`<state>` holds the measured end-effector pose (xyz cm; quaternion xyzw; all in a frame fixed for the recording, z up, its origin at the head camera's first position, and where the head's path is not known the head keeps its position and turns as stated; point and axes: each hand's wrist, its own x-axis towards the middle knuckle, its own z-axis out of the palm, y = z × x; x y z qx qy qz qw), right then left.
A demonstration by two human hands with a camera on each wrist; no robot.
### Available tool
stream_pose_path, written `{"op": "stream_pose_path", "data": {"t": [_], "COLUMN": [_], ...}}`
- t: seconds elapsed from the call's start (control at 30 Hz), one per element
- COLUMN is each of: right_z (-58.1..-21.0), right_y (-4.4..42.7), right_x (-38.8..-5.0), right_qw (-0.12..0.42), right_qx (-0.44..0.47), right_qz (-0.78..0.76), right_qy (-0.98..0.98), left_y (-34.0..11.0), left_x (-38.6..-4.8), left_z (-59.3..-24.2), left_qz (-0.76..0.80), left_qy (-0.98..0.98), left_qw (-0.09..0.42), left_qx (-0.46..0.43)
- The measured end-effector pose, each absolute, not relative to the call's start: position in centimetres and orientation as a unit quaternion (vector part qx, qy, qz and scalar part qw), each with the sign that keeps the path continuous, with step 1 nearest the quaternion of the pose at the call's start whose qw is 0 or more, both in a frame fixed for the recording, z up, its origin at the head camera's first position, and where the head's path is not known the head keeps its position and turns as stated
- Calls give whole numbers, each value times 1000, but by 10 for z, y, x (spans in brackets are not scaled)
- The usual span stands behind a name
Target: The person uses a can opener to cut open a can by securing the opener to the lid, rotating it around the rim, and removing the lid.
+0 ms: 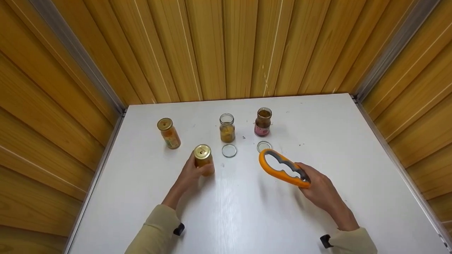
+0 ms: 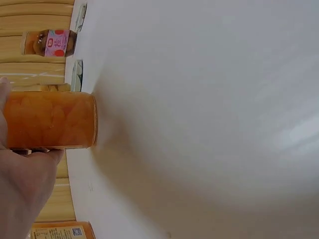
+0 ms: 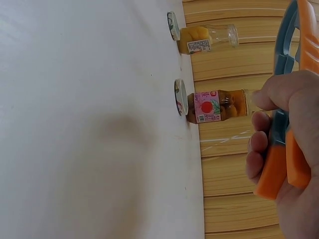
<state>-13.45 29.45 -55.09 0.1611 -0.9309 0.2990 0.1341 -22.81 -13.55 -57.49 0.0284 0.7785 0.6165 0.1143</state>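
Note:
My left hand (image 1: 190,174) grips a glass jar of orange fruit (image 1: 203,161) with a gold lid, upright over the table; the left wrist view shows the jar's (image 2: 52,119) lower part close up. In my right hand (image 1: 319,187) is an orange and grey jar opener (image 1: 282,168), held by its handles above the table, its toothed loop pointing left. The right wrist view shows the fingers (image 3: 258,142) curled round the handles. Another gold-lidded jar (image 1: 169,133) stands to the left of the gripped one.
Farther back stand two lidless jars: one with yellow fruit (image 1: 227,128), one with dark contents and a pink label (image 1: 262,122). A loose lid (image 1: 229,150) lies before the first, another lid (image 1: 264,146) before the second. Wood-patterned walls (image 1: 240,49) enclose the white table (image 1: 233,218).

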Motion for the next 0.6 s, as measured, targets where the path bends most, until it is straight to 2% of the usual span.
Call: {"op": "stream_pose_path", "data": {"t": [0.27,0.6], "right_z": [-547,-539], "right_y": [290,280], "right_x": [-138,-144], "right_qw": [131,131], "right_qx": [170,179], "right_qz": [297,298], "right_qy": [-931,-928], "left_y": [-108,-65], "left_x": [-208,-203], "left_z": [-576,-580], "left_qz": [628,633], "left_qy": [757,732], "left_qw": [147,181], "left_qx": [103,175]}}
